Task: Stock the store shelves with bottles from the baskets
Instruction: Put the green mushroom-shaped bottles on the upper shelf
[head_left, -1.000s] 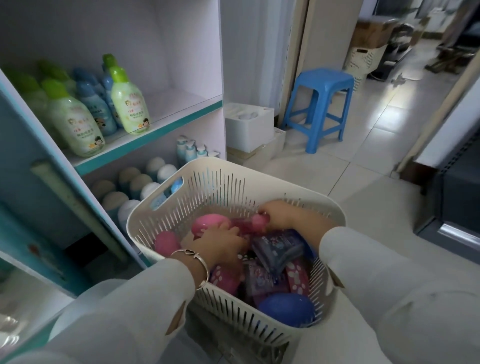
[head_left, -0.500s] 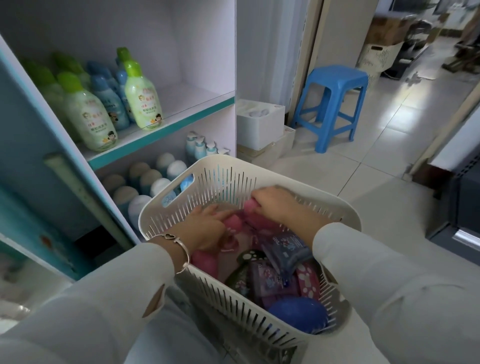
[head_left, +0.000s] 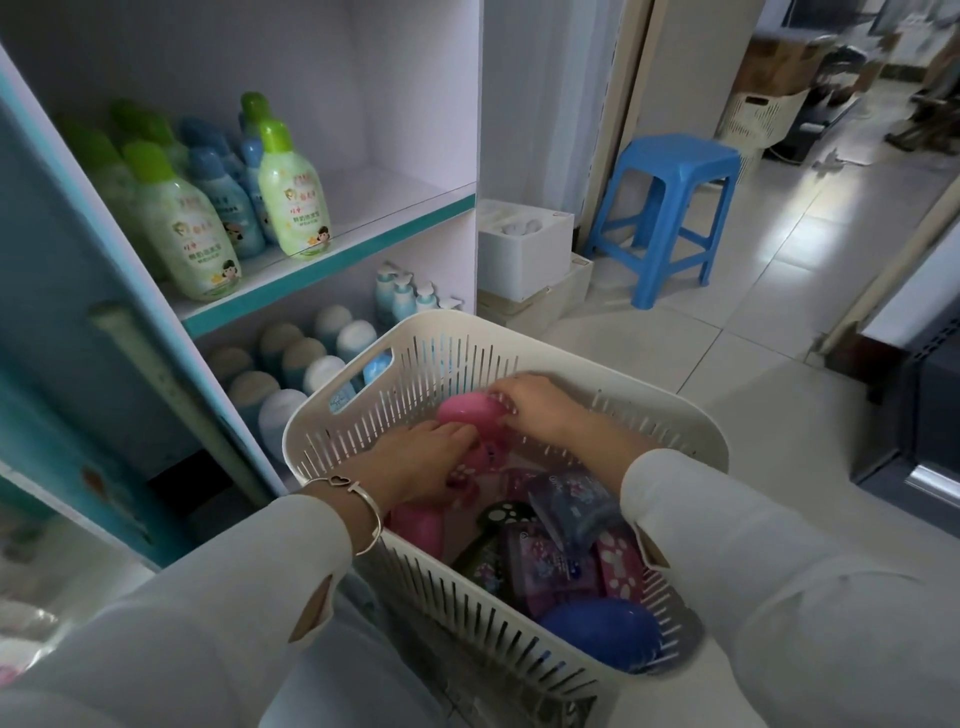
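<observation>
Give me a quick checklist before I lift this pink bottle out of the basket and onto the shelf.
1. Grip of right hand on pink bottle: ok, fingers curl over its rounded end.
2. Grip of left hand: cannot tell, fingertips hidden against the bottle.
3. Bottle free of the packets: cannot tell, its lower part is covered.
4. Room on upper shelf: ok, bare board right of the green bottles.
5. Footing of basket: cannot tell, base out of view.
</observation>
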